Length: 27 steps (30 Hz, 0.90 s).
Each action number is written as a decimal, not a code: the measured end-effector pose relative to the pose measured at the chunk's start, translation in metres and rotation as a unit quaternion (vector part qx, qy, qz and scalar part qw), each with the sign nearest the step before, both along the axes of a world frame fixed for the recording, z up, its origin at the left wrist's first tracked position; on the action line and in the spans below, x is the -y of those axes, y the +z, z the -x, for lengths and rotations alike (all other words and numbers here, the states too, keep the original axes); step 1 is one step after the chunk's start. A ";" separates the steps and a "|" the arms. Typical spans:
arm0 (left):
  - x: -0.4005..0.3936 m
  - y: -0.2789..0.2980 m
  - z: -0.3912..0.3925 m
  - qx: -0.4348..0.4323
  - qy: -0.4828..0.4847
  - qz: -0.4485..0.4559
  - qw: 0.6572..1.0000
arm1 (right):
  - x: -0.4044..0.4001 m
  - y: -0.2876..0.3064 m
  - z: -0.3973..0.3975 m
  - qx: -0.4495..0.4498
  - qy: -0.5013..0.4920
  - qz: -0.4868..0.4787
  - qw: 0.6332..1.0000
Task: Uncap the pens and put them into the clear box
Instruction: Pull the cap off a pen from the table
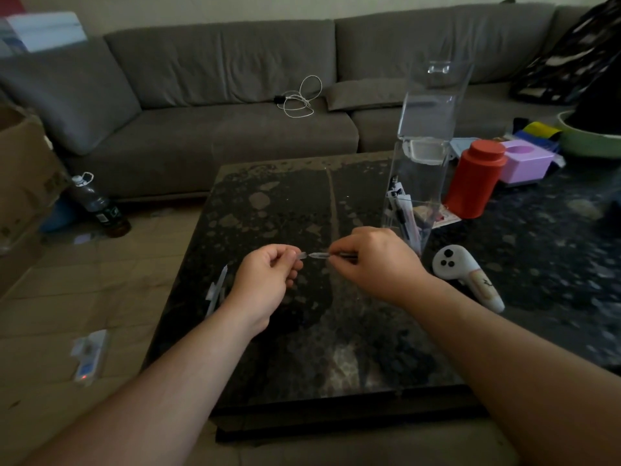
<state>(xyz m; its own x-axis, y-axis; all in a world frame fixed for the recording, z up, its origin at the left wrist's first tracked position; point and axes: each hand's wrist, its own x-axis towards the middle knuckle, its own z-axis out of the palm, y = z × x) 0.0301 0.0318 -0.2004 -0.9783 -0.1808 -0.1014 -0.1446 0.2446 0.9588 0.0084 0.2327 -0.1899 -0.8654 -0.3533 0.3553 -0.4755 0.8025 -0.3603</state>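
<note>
While both hands pinch what seems a pen (pixel 327 255) and cap (pixel 301 255), the speckled table (pixel 268 203) fronts a grey sofa (pixel 208 95).

Dark speckled stone worktop (pixel 275 203), smooth and shiny. Tall clear plastic box (pixel 424 169), see-through and glossy. Round red tin (pixel 473 183), smooth, a little shiny. Grey cloth sofa (pixel 215 95), soft and matt.

Dim indoor light, soft shadows, wide-angle bending at edges, blurred corners, mild overall softness
</note>
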 end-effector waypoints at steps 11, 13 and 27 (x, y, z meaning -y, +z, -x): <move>0.001 0.007 -0.006 -0.048 -0.048 0.084 0.994 | 0.011 0.004 -0.005 -0.065 0.018 -0.050 0.996; 0.003 0.007 -0.005 -0.055 -0.047 0.098 0.992 | 0.012 0.003 -0.006 -0.077 0.013 -0.051 0.996; 0.006 0.004 -0.004 -0.056 -0.055 0.146 0.986 | 0.013 -0.001 -0.005 -0.025 0.021 -0.039 0.999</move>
